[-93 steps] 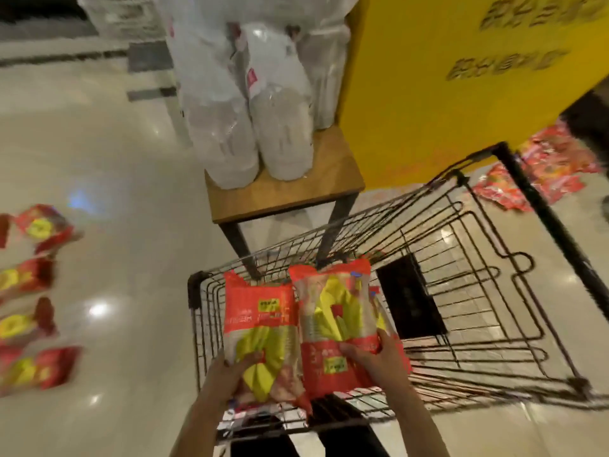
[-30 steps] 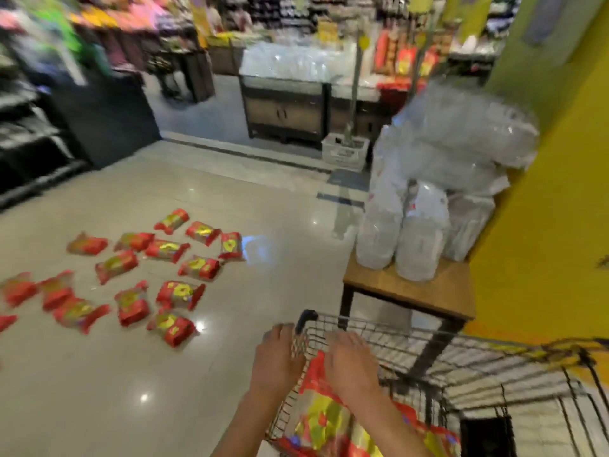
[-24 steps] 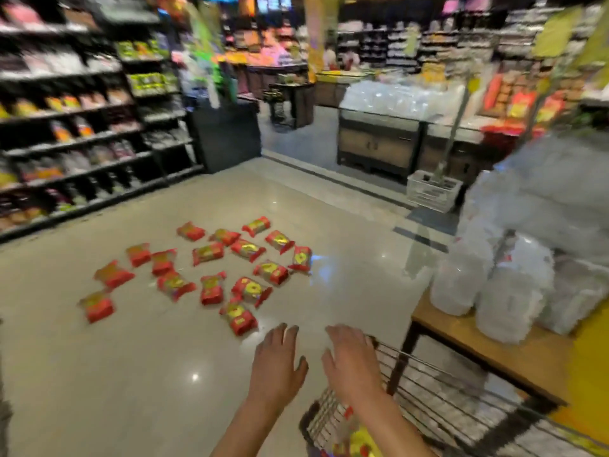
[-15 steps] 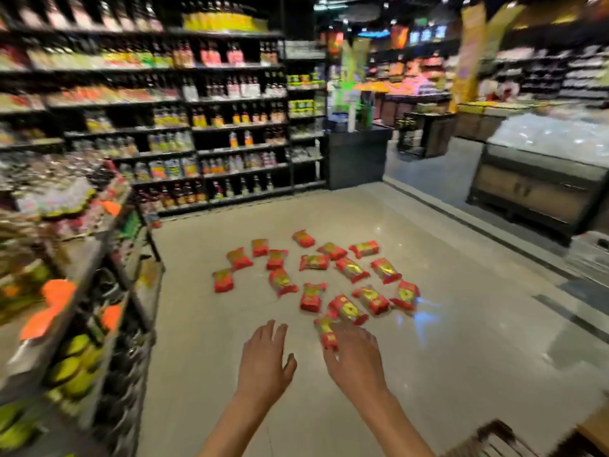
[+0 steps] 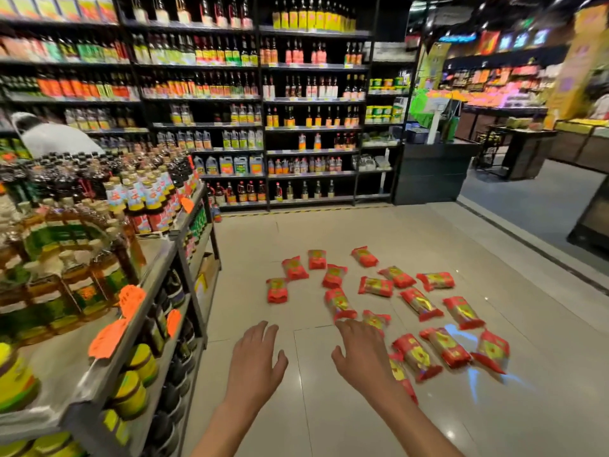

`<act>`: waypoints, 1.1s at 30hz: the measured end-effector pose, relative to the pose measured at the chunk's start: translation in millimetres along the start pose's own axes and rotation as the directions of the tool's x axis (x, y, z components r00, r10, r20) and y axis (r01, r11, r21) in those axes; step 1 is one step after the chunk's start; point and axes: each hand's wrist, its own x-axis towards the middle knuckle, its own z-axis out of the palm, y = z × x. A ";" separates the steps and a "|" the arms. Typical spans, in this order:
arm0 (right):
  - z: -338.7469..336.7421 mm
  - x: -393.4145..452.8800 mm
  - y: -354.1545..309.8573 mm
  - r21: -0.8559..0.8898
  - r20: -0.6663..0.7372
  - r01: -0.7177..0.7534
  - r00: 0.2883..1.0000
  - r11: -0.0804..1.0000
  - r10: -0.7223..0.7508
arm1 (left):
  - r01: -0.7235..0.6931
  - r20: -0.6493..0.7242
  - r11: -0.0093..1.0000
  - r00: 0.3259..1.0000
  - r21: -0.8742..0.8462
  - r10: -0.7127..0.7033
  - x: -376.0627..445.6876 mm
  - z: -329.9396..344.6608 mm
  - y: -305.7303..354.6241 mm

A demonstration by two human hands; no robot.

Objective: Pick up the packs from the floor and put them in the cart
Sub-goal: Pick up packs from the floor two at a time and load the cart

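— What's standing along the far wall?

— Tall dark shelving [image 5: 263, 100] is running right across it, carrying rows of bottles. A person in a white top [image 5: 56, 136] is bending at far left.

— And nearer?

— A grey display rack [image 5: 158, 268] is sitting at near left, holding capped bottles and orange price tags [image 5: 131, 300]. A black counter [image 5: 431, 169] is standing far right, beside the produce stands [image 5: 514, 127].
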 end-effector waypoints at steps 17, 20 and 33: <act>93.9 394.0 44.2 0.019 0.083 0.007 0.997 1.000 -0.009 | -0.006 0.047 1.000 0.999 0.020 0.005 380.1 80.8 -73.7; 113.8 459.4 45.9 0.010 0.124 0.040 0.991 0.999 -0.041 | 0.029 0.059 1.000 0.998 0.004 -0.029 441.5 95.7 -97.9; 244.3 756.0 74.9 0.008 0.333 -0.022 0.943 1.000 0.018 | 0.119 0.264 0.992 0.956 0.042 -0.126 736.8 228.3 -220.1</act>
